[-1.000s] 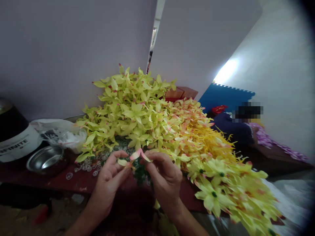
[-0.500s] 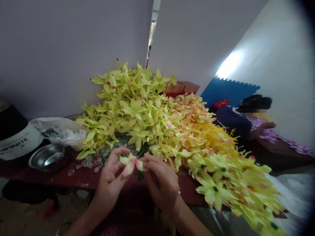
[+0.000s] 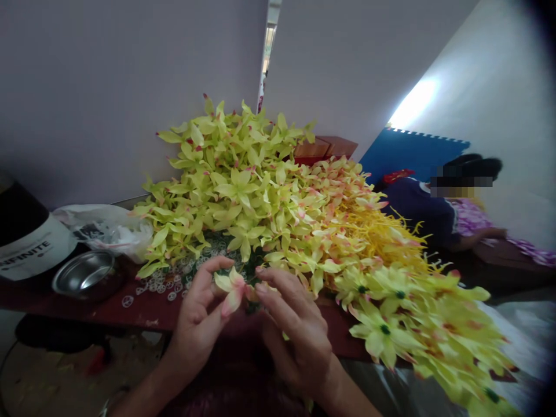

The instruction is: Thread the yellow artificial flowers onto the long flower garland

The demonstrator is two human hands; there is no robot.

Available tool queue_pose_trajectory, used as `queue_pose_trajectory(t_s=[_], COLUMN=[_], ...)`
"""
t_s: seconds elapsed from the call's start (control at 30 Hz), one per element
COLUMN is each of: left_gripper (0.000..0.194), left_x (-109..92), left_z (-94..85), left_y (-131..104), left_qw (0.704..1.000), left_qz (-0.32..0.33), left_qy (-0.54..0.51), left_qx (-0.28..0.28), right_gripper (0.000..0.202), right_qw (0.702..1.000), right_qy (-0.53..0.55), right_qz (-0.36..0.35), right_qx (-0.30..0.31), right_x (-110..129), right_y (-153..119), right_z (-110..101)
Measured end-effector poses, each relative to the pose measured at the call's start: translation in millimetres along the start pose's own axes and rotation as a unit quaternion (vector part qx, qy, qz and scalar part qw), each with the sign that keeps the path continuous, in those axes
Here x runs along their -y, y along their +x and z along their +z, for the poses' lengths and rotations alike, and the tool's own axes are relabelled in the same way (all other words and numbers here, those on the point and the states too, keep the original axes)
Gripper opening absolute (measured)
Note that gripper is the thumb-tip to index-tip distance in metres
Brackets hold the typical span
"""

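A pale yellow-and-pink flower piece is held between the thumb and fingers of my left hand. My right hand is at the flower's right side, its fingers bent over part of the petals; the thumb's contact is partly hidden. Behind both hands rises a big heap of yellow-green petal pieces. Small clear plastic rings lie scattered left of my left hand. Finished-looking flowers with green centres lie to the right of my right hand.
A steel bowl, a plastic bag and a black-and-white container stand at the left of the dark red table. Yellow strands lie right of the heap. A person in dark blue sits at the far right.
My right hand has shifted slightly right, its fingers more spread over the petals. The flower piece has turned a little. The seated person's head and arm have moved right.
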State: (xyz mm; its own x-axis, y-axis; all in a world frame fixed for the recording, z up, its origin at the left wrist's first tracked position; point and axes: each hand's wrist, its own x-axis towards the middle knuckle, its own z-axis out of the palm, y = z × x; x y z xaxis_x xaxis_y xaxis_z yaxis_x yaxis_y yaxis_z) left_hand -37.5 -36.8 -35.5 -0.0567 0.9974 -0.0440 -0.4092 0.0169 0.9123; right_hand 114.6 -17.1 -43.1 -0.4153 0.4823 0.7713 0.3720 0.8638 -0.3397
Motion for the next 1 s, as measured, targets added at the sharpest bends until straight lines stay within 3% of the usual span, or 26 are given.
queue_pose_trajectory(t_s=[0.13, 0.4, 0.8, 1.0], left_gripper=[0.043, 0.043, 0.034, 0.045], left_x=[1.5, 9.6, 11.0, -0.9], left_z=[-1.1, -5.0, 2.6, 1.6], left_y=[-1.2, 1.5, 1.9, 7.7], left_qw=[1.000, 0.999, 0.993, 0.996], left_qz=[-0.002, -0.004, 0.115, 0.010], left_qy=[0.003, -0.003, 0.040, -0.073], left_qx=[0.018, 0.041, -0.011, 0.046], right_gripper=[0.045, 0.033, 0.033, 0.048], right_qw=[0.999, 0.997, 0.992, 0.998], right_qy=[-0.006, -0.059, -0.120, -0.024], right_qz=[-0.015, -0.032, -0.025, 0.023], right_qx=[0.031, 0.037, 0.007, 0.050], right_x=[3.2, 4.0, 10.0, 8.5], right_y=[7.3, 5.2, -0.2, -2.3], right_z=[3.4, 12.7, 26.3, 5.8])
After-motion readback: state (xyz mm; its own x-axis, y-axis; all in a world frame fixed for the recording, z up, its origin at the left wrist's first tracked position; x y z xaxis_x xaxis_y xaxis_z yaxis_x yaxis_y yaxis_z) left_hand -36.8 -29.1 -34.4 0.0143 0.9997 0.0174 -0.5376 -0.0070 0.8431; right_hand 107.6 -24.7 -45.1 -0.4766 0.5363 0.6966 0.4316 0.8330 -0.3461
